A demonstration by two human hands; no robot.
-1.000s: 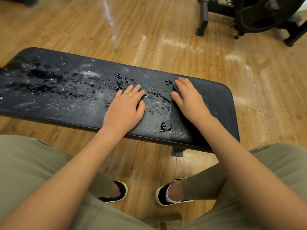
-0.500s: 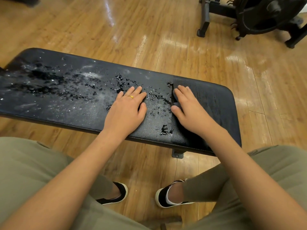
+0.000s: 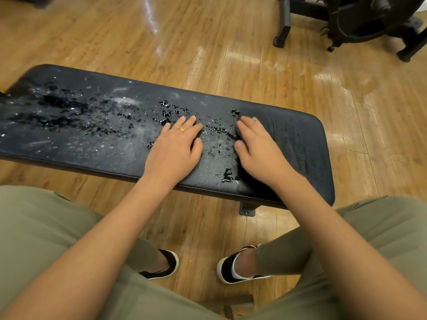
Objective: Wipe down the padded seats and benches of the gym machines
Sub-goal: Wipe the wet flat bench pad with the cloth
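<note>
Right hand [image 3: 261, 148] now further left along bench [image 3: 300, 139], nearer left hand [image 3: 173, 148].

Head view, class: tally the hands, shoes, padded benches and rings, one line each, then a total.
Hands: 2 (left hand, right hand)
Shoes: 2
Padded bench: 1
Ring: 1
Total: 6

The left hand [image 3: 175, 146] and right hand [image 3: 261, 150] are laid side by side on the bench [image 3: 300, 135], with droplets [image 3: 217, 132] scattered between them and leftward.
</note>
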